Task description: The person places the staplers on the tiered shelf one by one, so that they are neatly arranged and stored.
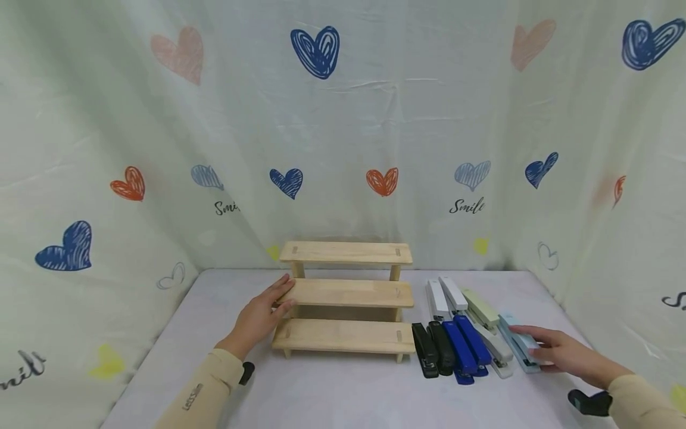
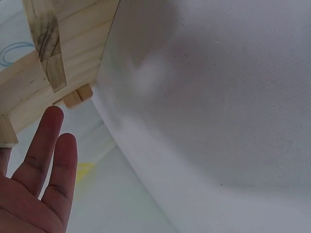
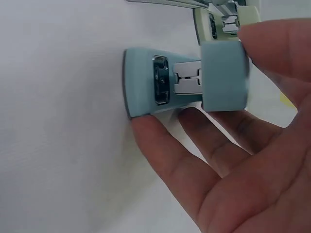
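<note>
Fingers of the right hand (image 1: 568, 354) curl round the light blue stapler (image 1: 518, 344), thumb on one side and fingertips (image 3: 146, 131) on the other, at the right end of the stapler row. Stapler lies flat on the table (image 1: 343, 393); the right wrist view shows its metal mouth facing the camera. Left hand (image 1: 262, 316): fingers straight and close together, resting against the left end of the middle shelf of the wooden step rack (image 1: 345, 293).

Surface: pale grey-white tabletop. Room: enclosed on three sides by a cream cloth backdrop (image 1: 375, 119) printed with blue, red and pink hearts.

Count: one rack, three tiers. Eight staplers lying side by side just right of it: two black (image 1: 433, 349), two dark blue (image 1: 465, 350), two white (image 1: 445, 296), one pale green (image 1: 480, 307), one light blue. A grey one may lie between green and blue; cannot tell.

Writing: "Smile" in script on the backdrop. Small lettering on the left sleeve (image 1: 203, 396), not legible.
</note>
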The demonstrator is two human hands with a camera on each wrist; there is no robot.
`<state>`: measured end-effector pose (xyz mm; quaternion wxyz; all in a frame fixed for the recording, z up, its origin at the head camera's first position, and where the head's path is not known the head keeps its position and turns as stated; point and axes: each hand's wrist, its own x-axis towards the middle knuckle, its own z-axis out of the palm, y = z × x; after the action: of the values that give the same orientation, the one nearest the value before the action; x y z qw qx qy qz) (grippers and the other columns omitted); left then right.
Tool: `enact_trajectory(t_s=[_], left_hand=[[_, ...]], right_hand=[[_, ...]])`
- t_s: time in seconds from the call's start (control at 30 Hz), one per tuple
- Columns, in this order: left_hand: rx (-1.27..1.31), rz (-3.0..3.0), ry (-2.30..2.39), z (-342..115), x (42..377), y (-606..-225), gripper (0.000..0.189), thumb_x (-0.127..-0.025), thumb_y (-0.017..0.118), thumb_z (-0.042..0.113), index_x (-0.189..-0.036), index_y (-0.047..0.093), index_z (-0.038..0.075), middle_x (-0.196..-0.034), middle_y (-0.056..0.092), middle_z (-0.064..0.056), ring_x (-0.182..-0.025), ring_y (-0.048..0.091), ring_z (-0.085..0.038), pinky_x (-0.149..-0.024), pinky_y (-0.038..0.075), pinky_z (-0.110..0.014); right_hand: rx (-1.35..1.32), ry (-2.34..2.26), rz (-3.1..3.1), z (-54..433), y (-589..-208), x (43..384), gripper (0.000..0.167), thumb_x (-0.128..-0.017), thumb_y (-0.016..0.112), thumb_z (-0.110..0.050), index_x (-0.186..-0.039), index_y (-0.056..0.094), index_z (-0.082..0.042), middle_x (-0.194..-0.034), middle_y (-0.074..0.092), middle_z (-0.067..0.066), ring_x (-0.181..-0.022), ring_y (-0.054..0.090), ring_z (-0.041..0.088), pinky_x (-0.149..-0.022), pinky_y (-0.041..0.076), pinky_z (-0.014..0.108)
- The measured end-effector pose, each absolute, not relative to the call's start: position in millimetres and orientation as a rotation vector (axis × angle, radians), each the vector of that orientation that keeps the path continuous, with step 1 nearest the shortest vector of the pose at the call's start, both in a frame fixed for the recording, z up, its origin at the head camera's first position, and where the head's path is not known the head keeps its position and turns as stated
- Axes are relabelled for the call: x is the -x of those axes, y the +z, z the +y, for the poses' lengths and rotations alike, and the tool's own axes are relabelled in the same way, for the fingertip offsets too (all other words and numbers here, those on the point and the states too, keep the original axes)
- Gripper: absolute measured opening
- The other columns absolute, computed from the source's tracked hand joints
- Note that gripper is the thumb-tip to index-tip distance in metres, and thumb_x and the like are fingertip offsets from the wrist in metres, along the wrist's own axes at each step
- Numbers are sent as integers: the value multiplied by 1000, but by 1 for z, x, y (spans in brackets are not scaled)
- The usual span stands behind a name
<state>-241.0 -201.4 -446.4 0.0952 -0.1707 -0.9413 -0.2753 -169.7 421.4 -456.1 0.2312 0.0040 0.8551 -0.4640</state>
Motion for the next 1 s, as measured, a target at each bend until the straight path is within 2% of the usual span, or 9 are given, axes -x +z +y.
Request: enact_trajectory(t_s=[0.17, 0.33, 0.5, 0.6, 0.8, 1.0], left_hand=[[508, -2797, -800, -200, 241, -445, 59, -100, 59, 42, -150, 48, 14, -159, 35, -2, -107, 65, -28, -88, 50, -53], [506, -2808, -806, -200, 240, -444, 59, -100, 59, 42, -151, 47, 15, -159, 34, 0, -100, 65, -23, -80, 52, -47], [502, -2812, -797, -200, 239, -444, 58, -100, 59, 42, -151, 47, 16, -159, 34, 1, -97, 66, -21, -76, 53, -44], [508, -2814, -805, -200, 240, -444, 59, -100, 59, 42, -151, 47, 16, -159, 33, 1, -97, 66, -22, -77, 52, -44], [493, -2826, -790, -201, 240, -445, 59, -100, 58, 43, -151, 46, 17, -159, 33, 2, -97, 66, -21, -76, 52, -42], [485, -2830, -787, -202, 239, -444, 60, -100, 57, 46, -151, 46, 17, -159, 33, 2, -97, 65, -21, -76, 52, -42]], right_hand=[[-4, -1291, 2321, 423, -456, 171, 60, -96, 60, -5, -150, 36, 1, -146, 10, 46, -114, 47, 47, -86, 52, 58], [14, -1274, 2338, 425, -457, 172, 60, -92, 61, -2, -148, 39, 3, -145, 12, 47, -110, 51, 44, -84, 53, 56], [50, -1197, 2414, 423, -455, 174, 59, -87, 63, 1, -144, 47, 3, -144, 22, 45, -106, 49, 34, -82, 54, 45], [85, -1190, 2430, 423, -454, 175, 58, -87, 64, 1, -143, 48, 5, -145, 22, 45, -107, 47, 35, -81, 52, 40], [-15, -1292, 2367, 424, -457, 172, 61, -90, 67, -2, -146, 44, 3, -144, 16, 47, -107, 47, 35, -83, 54, 40], [-93, -1348, 2358, 427, -461, 170, 63, -92, 68, -8, -149, 40, 0, -143, 15, 44, -114, 42, 43, -85, 52, 41]])
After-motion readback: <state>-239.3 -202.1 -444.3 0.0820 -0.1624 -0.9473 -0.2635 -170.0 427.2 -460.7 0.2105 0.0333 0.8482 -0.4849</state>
